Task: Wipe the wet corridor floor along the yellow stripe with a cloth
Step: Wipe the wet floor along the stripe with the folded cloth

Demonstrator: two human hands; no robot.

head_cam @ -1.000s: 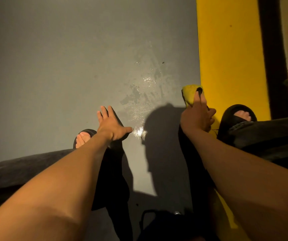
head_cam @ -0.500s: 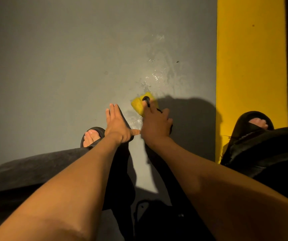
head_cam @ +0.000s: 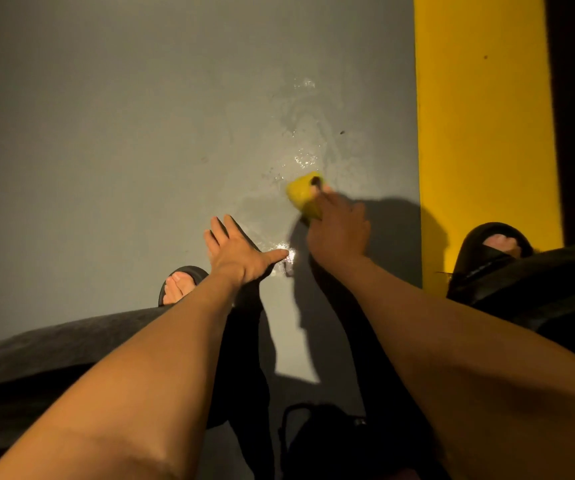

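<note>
A small yellow cloth (head_cam: pixel 301 194) lies on the grey floor, pressed down under my right hand (head_cam: pixel 339 230), whose fingers curl over its near side. Just beyond the cloth, a wet, shiny patch (head_cam: pixel 305 133) spreads up the grey floor. A broad yellow stripe (head_cam: pixel 480 133) runs along the floor to the right of the patch. My left hand (head_cam: pixel 241 252) rests flat on the floor with fingers spread, thumb pointing toward a glinting wet spot (head_cam: pixel 288 256).
My feet in black slides sit at the left (head_cam: pixel 180 282) and at the right on the yellow stripe (head_cam: pixel 495 244). Dark trouser legs fill the lower corners. A dark band (head_cam: pixel 570 116) borders the stripe on the right. A black object lies at the bottom centre (head_cam: pixel 317 441).
My right hand swept the cloth leftward from beside the yellow stripe toward my left hand, then pushed it forward to the wet patch. My left hand stayed planted.
</note>
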